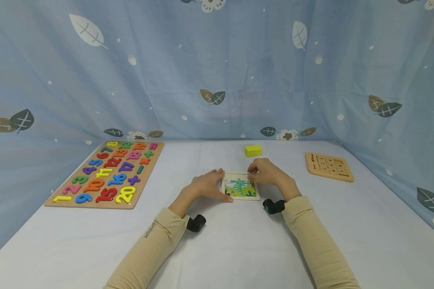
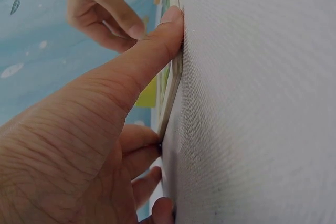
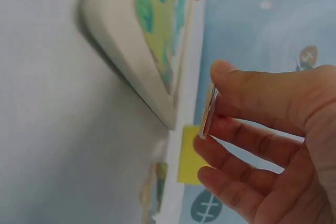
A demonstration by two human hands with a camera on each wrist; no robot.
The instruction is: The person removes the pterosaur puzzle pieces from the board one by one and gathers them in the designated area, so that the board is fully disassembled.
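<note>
A small square picture puzzle with a pale frame point(image 1: 246, 198) lies on the white table, showing a green crocodile-like animal point(image 1: 240, 186). My left hand point(image 1: 207, 185) grips its near left corner, the thumb point(image 2: 163, 38) against the near edge and fingertips at the left edge. Over the puzzle's far right part, my right hand point(image 1: 268, 172) pinches a thin flat piece point(image 3: 208, 111) between thumb and fingers. In the right wrist view that piece is held up, apart from the frame, and its printed face is barely visible.
Beyond the puzzle stands a yellow block point(image 1: 253, 151). A large wooden board point(image 1: 140, 196) with colourful numbers and signs lies to the left. To the right is a small wooden number-tile board point(image 1: 329, 167). A patterned blue curtain point(image 1: 217, 72) hangs behind the table.
</note>
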